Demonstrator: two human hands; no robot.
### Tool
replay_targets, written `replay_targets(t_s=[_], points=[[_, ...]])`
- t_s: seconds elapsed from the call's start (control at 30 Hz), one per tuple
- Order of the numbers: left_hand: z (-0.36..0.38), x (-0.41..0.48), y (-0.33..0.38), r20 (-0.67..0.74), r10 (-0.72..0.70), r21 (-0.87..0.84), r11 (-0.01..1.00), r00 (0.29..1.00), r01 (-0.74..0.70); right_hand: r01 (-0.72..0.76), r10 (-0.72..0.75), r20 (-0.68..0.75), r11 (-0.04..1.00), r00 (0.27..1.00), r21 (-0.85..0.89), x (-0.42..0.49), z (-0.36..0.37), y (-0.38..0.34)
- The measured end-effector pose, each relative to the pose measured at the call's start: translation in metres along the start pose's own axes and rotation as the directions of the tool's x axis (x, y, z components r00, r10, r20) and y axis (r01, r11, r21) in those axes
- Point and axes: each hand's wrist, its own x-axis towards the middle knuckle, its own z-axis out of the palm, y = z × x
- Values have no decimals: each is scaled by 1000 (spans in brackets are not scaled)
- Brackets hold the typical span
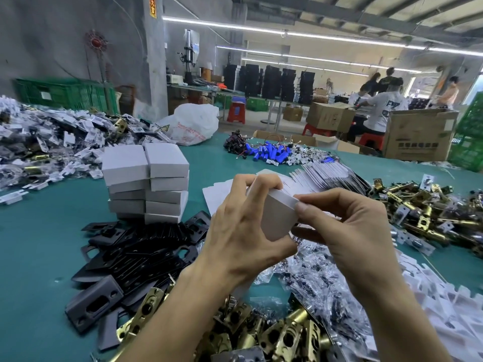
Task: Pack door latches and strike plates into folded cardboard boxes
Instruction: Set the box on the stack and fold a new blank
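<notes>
Many brass latches [261, 333] heaped at table [39, 244] near edge, black strike plates [146, 254] just left. Above them, your left hand [243, 231] and right hand [347, 231] both grip small white box [281, 212], right thumb on its upper edge: closing step, by look. Next: tuck flap squarely, set box on finished stack [149, 184] beyond.

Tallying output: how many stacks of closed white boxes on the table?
2: left stack and right stack, side by side behind the black plates; none seem hidden.

On the orange strip [153, 6] up the pillar [156, 74]: "大吉". Red print on the white bag [190, 124] and dark print on the large carton [418, 137], too blurred to read.
</notes>
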Motion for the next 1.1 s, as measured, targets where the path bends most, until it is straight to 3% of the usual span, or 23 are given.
replay_targets(t_s=[0.23,0.4,0.57,0.8,0.9,1.1], points=[[3,0,-1,-13,-41,60,997,999,41,40,-38,54,998,998,-55,2,1,2],[-1,2,-4,-25,-99,-119,988,995,95,34,-42,120,997,992,67,2,-1,3],[-5,0,-2,-25,-68,-243,968,997,60,17,-52,185,982,981,186,2,-3,2],[7,-3,-8,-5,-171,-272,948,985,164,72,-77,147,997,986,40,1,2,5],[17,-5,-13,93,-270,-259,923,958,285,78,-72,139,996,988,-38,1,3,6],[19,-7,-20,103,-226,-185,953,969,241,138,-114,133,971,985,-194,0,5,6]])
